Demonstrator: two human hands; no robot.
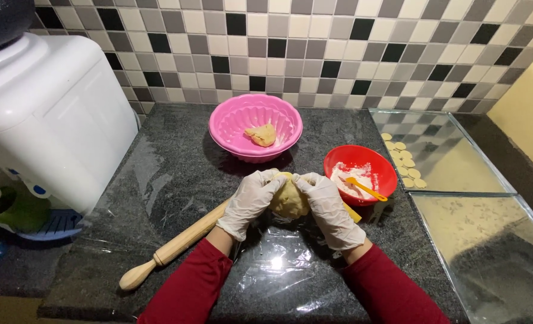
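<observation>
— Held between both gloved hands is a lump of dough [289,201]: the left hand [251,203] is wrapped round its left side and the right hand [329,207] round its right side, fingers curled onto it.

— Where is the lump placed?

— It is seen near the middle of the dark stone counter [176,162], just above a sheet of clear plastic film [278,264] that is spread at 6 o'clock from it. Whether it is lifted or resting on the film cannot be told.

— What is found around it?

— A wooden rolling pin [173,246] is laid slantwise behind the hands, its handle pointing toward 8 o'clock. At 12 o'clock from the dough a pink bowl [256,114] is set, with a smaller piece of dough [261,135] inside. At 2 o'clock, just beside the right hand, a red bowl [377,165] of white flour is placed, with a yellow spoon [365,188] lying in it.

— And farther off?

— At 3 o'clock a glass sheet [458,168] is laid, on which small dough rounds [403,162] are arranged along its left edge. At 9 o'clock, well apart, a white appliance [56,114] is stood against the checked tile wall [314,48].
</observation>
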